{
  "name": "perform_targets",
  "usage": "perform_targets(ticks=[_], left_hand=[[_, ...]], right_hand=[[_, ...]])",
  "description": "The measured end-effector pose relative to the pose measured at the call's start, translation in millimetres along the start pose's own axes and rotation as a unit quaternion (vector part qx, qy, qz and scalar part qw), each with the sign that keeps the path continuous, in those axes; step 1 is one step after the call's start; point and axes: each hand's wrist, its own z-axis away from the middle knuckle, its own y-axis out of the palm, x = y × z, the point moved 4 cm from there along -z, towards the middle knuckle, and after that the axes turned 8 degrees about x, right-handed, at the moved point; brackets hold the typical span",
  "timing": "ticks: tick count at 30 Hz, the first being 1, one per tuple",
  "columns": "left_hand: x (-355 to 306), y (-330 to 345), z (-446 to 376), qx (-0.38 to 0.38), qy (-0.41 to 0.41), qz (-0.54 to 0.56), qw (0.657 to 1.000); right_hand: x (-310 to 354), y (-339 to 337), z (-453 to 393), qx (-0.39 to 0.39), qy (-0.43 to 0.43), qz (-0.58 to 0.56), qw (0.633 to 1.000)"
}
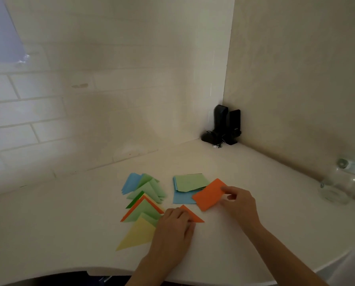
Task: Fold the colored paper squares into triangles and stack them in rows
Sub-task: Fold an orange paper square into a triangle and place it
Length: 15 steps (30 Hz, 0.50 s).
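Furthest to the left of our fingers lies the row of finished triangles (143, 205), overlapping one another: blue and green at the far end, then orange and green, with a yellow triangle (135, 236) nearest us, its edge running under our left hand (172, 228).

That hand rests fingers-down on an orange triangle (190, 215), the fingers fairly straight and close together, pressing it flat to the table (69, 234); only its apex and one corner show past the fingertips.

Beyond the fingers of both hands sits the pile of unfolded squares (190, 182), green on top with blue beneath.

Our right hand (238, 201) pinches an orange square (209, 195) by its near corner, thumb on top, the other fingers curled under. The sheet overlaps the pile's edge, and whether it is lifted clear of it we cannot tell.

We judge this the handover between sheets. To do it well, we slide the pressed triangle into the row before letting go. Then we bring the square down in front of us and match opposite corners exactly before creasing, since thin paper slips easily.
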Motion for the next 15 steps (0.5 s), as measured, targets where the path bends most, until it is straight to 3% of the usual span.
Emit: perform_targets(ticks=[5,11,15], left_hand=[[-24,9,-8,0.009,0.012,0.051,0.999],[-64,31,-21,0.055,0.073,0.084,0.992],[-71,40,-26,0.058,0.086,0.098,0.990]], right_hand=[[-17,-34,27,-0.008,-0.004,-0.007,1.000],[-35,-63,50,0.052,0.027,-0.009,0.998],[-50,-70,53,0.084,0.008,0.109,0.990]])
